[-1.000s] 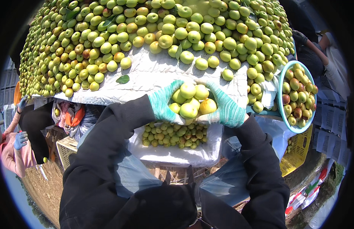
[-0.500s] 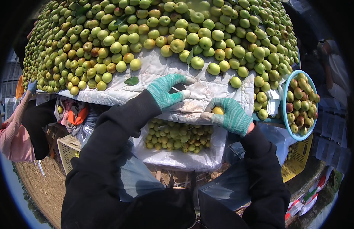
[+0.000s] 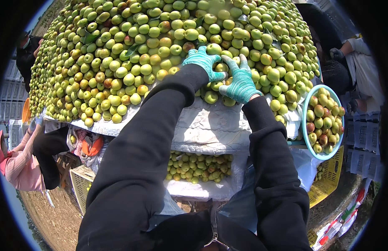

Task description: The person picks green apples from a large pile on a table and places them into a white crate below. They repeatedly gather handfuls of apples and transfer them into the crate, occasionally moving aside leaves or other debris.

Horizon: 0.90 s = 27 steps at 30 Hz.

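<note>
A: Currently I log both gloved hands on the heap of green fruit (image 3: pixel 160 62). Left hand (image 3: pixel 203 62) lies palm-down, its fingers (image 3: pixel 194 56) spread apart over the fruit, clamped on nothing that I can see.

B: And the right?

A: Right hand (image 3: pixel 241 82) sits just beside the left one, touching it at the thumb side. Its fingers (image 3: pixel 238 69) are also apart and laid flat on fruit. Whether any single fruit is pinched underneath, I cannot tell.

B: Where is the fruit relative to the fingers?

A: All around them and beyond them; a few pieces lie just below the palms at the heap's near edge. Nearer to me than the fingers is the bare white sheet (image 3: pixel 210 125) covering the desk. Below that, a lined crate of fruit (image 3: pixel 198 167). Well to the right of the right fingers, a pale blue bowl (image 3: pixel 306 109) holds greener and reddish fruit.
</note>
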Each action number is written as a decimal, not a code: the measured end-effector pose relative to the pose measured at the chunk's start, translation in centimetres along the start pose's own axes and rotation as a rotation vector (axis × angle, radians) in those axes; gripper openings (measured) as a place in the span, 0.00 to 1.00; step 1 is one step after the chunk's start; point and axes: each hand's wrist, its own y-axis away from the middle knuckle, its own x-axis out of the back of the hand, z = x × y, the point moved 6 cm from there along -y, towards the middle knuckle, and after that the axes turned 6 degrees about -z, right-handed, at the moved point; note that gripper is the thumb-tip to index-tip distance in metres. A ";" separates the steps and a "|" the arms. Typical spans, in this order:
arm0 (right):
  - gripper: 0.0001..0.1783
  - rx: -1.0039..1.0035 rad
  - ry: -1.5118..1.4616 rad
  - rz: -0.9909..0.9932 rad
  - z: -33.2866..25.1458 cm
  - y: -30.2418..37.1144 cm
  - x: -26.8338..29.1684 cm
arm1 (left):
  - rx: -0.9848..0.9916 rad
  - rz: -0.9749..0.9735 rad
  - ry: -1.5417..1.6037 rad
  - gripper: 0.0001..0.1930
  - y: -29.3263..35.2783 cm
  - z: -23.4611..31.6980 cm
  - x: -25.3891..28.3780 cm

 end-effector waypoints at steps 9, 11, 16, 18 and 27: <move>0.34 0.298 0.388 0.005 -2.7 7.2 -3.2 | -0.328 0.369 -0.062 0.23 11.2 -1.5 -2.1; 0.33 0.222 0.303 -0.004 -1.7 8.5 -3.7 | -0.317 0.381 0.018 0.23 12.5 -2.1 -2.3; 0.28 0.102 -0.059 0.083 -0.9 8.2 -0.6 | -0.017 0.478 0.393 0.22 13.5 -4.8 0.2; 0.26 0.060 -0.169 0.125 -1.7 8.3 2.0 | 0.012 0.535 0.885 0.15 15.2 -5.4 1.1; 0.26 -0.088 -0.735 -0.951 -6.6 16.7 -2.2 | 0.326 -0.799 1.700 0.24 24.7 -1.0 -8.3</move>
